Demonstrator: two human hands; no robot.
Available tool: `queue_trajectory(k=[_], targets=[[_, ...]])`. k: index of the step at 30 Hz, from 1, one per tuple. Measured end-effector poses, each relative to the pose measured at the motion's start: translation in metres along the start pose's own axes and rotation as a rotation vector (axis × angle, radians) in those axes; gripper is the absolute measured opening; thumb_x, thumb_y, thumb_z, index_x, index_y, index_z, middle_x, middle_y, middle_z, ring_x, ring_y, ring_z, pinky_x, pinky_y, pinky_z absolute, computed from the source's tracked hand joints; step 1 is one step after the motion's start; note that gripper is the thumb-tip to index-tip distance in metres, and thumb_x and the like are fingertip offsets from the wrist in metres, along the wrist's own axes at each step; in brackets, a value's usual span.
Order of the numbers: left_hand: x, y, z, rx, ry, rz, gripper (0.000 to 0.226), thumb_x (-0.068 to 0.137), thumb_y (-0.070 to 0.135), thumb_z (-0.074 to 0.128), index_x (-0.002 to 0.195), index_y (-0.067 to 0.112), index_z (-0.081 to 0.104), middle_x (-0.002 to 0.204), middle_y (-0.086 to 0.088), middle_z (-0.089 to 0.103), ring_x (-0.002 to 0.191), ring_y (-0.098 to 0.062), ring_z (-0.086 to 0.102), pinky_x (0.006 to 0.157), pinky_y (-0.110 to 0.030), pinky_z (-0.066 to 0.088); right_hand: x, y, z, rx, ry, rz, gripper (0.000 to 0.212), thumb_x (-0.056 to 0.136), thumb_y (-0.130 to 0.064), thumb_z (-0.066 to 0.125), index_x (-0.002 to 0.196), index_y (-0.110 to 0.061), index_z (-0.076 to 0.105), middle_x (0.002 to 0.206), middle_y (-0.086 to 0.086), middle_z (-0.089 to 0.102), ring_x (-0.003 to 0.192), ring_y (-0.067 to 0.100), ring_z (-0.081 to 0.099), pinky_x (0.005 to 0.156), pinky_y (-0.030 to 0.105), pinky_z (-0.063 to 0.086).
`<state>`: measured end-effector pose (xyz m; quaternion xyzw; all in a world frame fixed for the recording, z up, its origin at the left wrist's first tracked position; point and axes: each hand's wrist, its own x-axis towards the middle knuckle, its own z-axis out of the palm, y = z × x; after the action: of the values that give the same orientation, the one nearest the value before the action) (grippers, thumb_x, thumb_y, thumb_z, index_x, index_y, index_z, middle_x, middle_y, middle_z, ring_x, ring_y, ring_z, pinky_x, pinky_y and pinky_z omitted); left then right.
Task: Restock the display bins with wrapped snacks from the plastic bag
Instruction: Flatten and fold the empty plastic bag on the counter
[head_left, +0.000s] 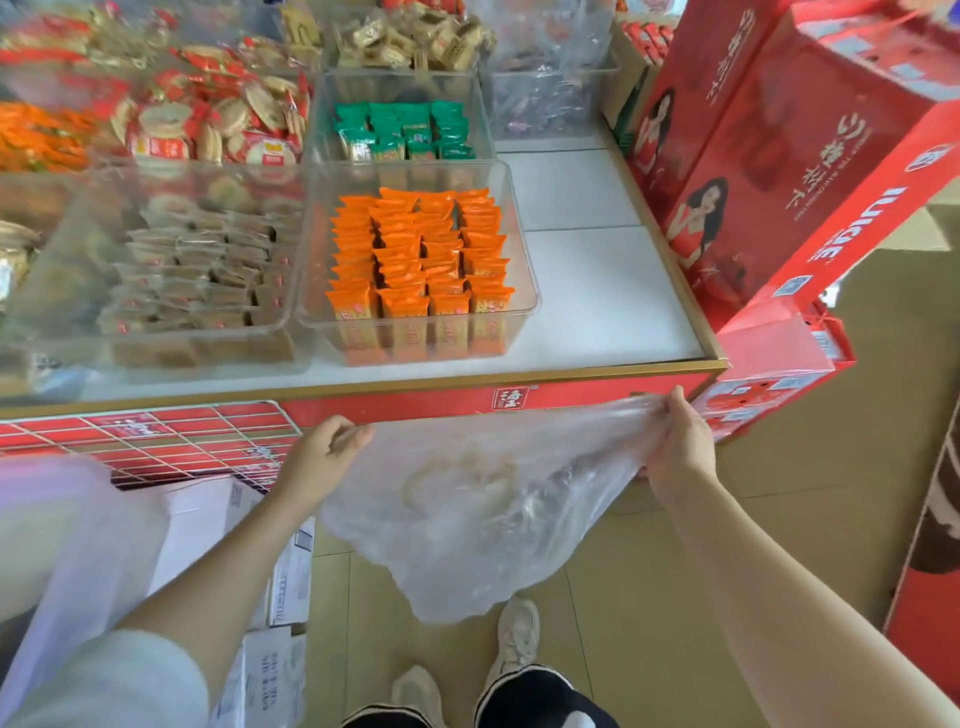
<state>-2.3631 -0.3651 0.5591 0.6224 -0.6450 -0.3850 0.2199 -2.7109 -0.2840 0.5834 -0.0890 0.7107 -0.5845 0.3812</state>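
A clear plastic bag (467, 499) hangs stretched between my hands in front of the display counter. My left hand (324, 449) pinches its left edge and my right hand (678, 441) grips its right edge. The bag looks limp, with only a faint pale shape inside. On the counter, a clear bin (514, 228) holds neat rows of orange wrapped snacks (415, 260). Behind it a bin of green wrapped snacks (405, 130) stands. To the left is a bin of brown wrapped snacks (197, 270).
Red gift boxes (789, 156) are stacked at the right of the white counter top (597, 291). White cartons (280, 597) and a red wire rack (156, 436) sit low on the left. My shoes (514, 639) stand on the tan floor.
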Motion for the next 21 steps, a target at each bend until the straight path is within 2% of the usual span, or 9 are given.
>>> queue_trajectory(k=[3,5,7,10,12,14,17,18,21], targets=[[0.0,0.001,-0.008,-0.05,-0.038,0.017,0.038,0.089,0.028,0.062,0.062,0.018,0.038,0.056,0.005,0.032,0.055,-0.015,0.031,0.053,-0.029,0.022,-0.001,-0.004,0.001,-0.172,-0.035,-0.178,0.03,0.098,-0.027,0.044,0.072,-0.017,0.053,0.063,-0.005,0.044,0.056,0.01,0.039,0.047,0.029,0.033],[0.002,0.006,-0.013,-0.058,-0.038,0.028,0.027,0.087,0.026,0.065,0.069,0.017,0.047,0.061,0.004,0.043,0.058,-0.014,0.039,0.055,-0.028,0.028,0.007,-0.005,-0.002,-0.391,-0.093,-0.268,0.016,0.096,-0.021,0.047,0.085,-0.022,0.057,0.07,-0.003,0.05,0.059,0.015,0.042,0.048,0.024,0.035],[0.007,0.015,-0.012,-0.083,-0.032,0.033,0.012,0.088,0.02,0.063,0.08,0.014,0.056,0.07,0.0,0.054,0.064,-0.016,0.046,0.058,-0.029,0.032,0.017,-0.005,-0.005,-0.541,-0.122,-0.328,0.02,0.092,-0.012,0.049,0.106,-0.023,0.058,0.084,0.0,0.057,0.068,0.018,0.049,0.058,0.026,0.039],[0.016,0.034,-0.002,-0.083,0.006,0.06,0.013,0.092,0.022,0.057,0.088,0.009,0.057,0.077,-0.003,0.056,0.069,-0.018,0.047,0.061,-0.029,0.032,0.02,-0.021,0.001,-0.494,0.059,-0.359,0.018,0.091,-0.011,0.054,0.107,-0.01,0.048,0.09,0.005,0.056,0.07,0.023,0.053,0.057,0.023,0.039],[0.022,0.049,0.007,-0.073,0.041,0.081,0.01,0.094,0.021,0.053,0.091,0.012,0.056,0.083,-0.002,0.056,0.074,-0.017,0.049,0.063,-0.028,0.035,0.022,-0.035,0.006,-0.278,0.173,-0.315,0.023,0.09,-0.012,0.059,0.102,-0.01,0.039,0.08,0.002,0.051,0.059,0.015,0.049,0.045,0.013,0.039],[0.028,0.058,0.014,-0.049,0.098,0.074,0.011,0.095,0.018,0.052,0.089,0.011,0.056,0.076,0.0,0.052,0.069,-0.016,0.046,0.06,-0.026,0.033,0.032,-0.044,0.002,-0.084,0.244,-0.268,0.032,0.088,-0.014,0.062,0.104,-0.013,0.034,0.076,-0.001,0.052,0.055,0.012,0.049,0.049,0.013,0.041],[0.037,0.063,0.026,-0.035,0.15,0.021,0.014,0.094,0.017,0.054,0.083,0.008,0.054,0.068,0.0,0.048,0.067,-0.019,0.043,0.055,-0.029,0.03,0.052,-0.044,-0.01,-0.219,0.282,-0.237,0.026,0.085,-0.02,0.062,0.1,-0.022,0.041,0.073,-0.003,0.059,0.064,0.015,0.053,0.07,0.028,0.042],[0.038,0.065,0.031,-0.047,0.155,-0.003,0.012,0.093,0.018,0.055,0.085,0.009,0.055,0.072,-0.002,0.052,0.071,-0.02,0.046,0.056,-0.03,0.031,0.058,-0.041,-0.014,-0.3,0.274,-0.231,0.014,0.088,-0.02,0.059,0.09,-0.021,0.045,0.067,-0.005,0.056,0.063,0.018,0.051,0.068,0.029,0.04],[0.041,0.071,0.045,-0.065,0.152,-0.012,0.012,0.092,0.02,0.058,0.084,0.011,0.057,0.077,-0.001,0.057,0.073,-0.018,0.05,0.059,-0.028,0.034,0.075,-0.034,-0.023,-0.356,0.266,-0.185,0.022,0.094,-0.02,0.05,0.075,-0.01,0.051,0.064,0.002,0.048,0.07,0.023,0.044,0.056,0.031,0.032]])
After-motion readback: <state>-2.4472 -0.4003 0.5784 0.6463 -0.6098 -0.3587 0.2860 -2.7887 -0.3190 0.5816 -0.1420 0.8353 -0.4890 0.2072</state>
